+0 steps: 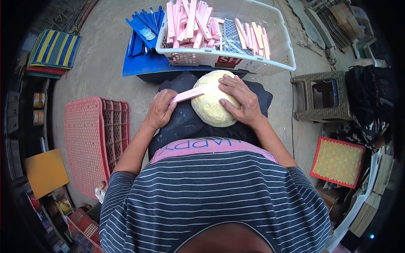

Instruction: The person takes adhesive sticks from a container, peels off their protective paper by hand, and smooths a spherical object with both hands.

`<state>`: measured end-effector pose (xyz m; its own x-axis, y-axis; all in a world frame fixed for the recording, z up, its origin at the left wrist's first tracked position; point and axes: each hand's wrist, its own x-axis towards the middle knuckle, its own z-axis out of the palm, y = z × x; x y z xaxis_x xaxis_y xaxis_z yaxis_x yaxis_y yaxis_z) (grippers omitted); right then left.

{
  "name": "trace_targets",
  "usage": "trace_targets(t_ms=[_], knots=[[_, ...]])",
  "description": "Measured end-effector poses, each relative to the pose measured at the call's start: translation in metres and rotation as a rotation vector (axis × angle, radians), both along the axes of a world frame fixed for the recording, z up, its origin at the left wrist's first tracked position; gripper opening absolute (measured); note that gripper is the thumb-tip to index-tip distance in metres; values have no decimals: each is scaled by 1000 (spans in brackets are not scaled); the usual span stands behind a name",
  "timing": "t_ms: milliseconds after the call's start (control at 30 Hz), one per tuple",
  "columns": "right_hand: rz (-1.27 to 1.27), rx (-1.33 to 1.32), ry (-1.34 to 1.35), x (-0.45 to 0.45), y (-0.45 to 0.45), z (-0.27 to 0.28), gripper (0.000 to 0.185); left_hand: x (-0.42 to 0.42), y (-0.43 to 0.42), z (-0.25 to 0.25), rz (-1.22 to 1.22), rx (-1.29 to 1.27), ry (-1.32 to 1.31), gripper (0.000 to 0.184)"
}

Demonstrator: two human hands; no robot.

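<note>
Between the fingers of my left hand point(160, 109) is a flat pink strip point(187, 95), probably wood, with small holes in it. Its far end touches the side of a large pale yellow round object point(206, 106), whose wrinkled surface looks wrapped or coated. The round object sits on dark cloth point(181, 86) over my lap. My right hand point(240, 99) grips its upper right side, fingers and thumb curved over the surface. What the round object is made of, I cannot tell.
Ahead, a white plastic basket point(291, 61) holds many pink strips point(192, 21) and rests on a blue surface point(143, 67). Blue strips point(143, 29) lie beside it. A red crate point(84, 139) stands at left, a woven stool point(301, 95) at right.
</note>
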<state>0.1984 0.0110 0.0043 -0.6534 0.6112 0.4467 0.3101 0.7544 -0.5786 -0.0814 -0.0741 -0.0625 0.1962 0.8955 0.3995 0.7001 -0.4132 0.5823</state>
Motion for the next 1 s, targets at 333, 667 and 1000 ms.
trace_targets(t_ms=[333, 667, 1000], knots=[[98, 52, -82, -17, 1, 9, 25, -8, -4, -11, 19, 5, -4, 23], [120, 123, -229, -25, 0, 18, 31, -16, -11, -20, 43, -5, -1, 23], [185, 211, -389, -38, 1, 14, 34, -20, -15, -25, 58, -15, 5, 23]])
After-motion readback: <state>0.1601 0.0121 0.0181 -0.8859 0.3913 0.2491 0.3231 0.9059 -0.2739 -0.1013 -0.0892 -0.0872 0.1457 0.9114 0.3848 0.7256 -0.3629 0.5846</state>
